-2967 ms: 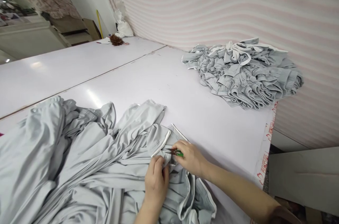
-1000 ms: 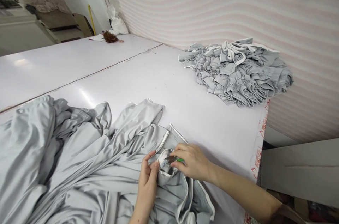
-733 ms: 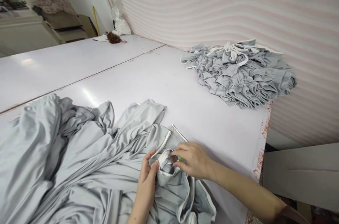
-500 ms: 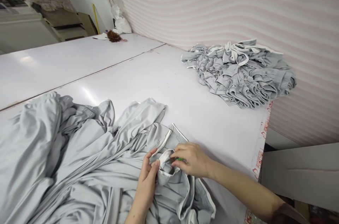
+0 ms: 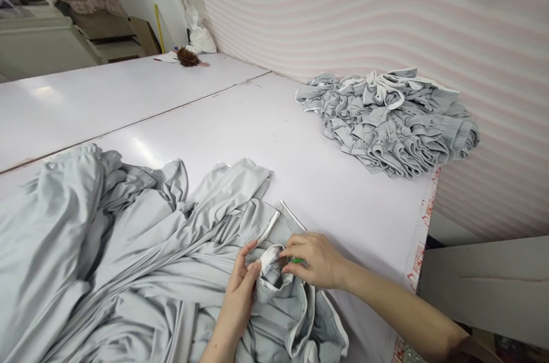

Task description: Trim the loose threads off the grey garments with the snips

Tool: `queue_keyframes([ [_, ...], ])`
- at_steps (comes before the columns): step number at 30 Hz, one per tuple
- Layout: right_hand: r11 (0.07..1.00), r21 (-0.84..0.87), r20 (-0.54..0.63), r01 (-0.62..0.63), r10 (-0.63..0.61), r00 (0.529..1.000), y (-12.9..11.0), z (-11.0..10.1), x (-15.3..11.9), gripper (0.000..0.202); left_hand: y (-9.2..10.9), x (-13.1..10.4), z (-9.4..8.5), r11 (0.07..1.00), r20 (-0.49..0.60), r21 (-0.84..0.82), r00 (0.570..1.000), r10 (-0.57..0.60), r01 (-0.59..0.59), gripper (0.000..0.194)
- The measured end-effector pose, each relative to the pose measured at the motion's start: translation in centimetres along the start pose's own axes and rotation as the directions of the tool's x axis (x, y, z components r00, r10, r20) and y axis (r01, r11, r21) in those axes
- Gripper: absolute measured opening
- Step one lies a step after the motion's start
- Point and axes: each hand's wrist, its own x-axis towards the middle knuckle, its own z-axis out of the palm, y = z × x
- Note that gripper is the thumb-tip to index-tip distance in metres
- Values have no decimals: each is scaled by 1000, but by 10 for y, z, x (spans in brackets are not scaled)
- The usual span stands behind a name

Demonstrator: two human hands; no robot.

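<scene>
Grey garment [image 5: 269, 292], its white-rimmed opening facing up, length trailing nearward; left hand [image 5: 241, 284] pinching the edge, right hand [image 5: 315, 260] gripping green-handled snips [image 5: 297, 260] crosswise!

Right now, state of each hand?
Left hand: closed, pinching a gray garment by its white edge.
Right hand: closed on a green-handled tool, mostly hidden.

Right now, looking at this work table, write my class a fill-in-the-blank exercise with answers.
The right hand holds a tool whose visible handle is colored ____.
The left hand holds a gray garment trimmed in ____.
The far gray heap lies toward the picture's ____ side.
The lettering along the table edge is colored ____.
Missing words: green; white; right; red.
</scene>
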Motion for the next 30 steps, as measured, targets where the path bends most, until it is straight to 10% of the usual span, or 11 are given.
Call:
queue_keyframes([
  [17,997,-1,118,71,-71,991,-10,9,-1,22,-9,-7,-13,993,66,89,995,-78,72,72],
  [23,966,187,22,-177,176,984,0,10,11,15,-31,-10,-28,983,232,40,955,-184,180,42],
  [30,972,-31,34,-234,235,971,7,24,32,31,-45,-13,-38,978,372,189,916,-153,87,37],
])
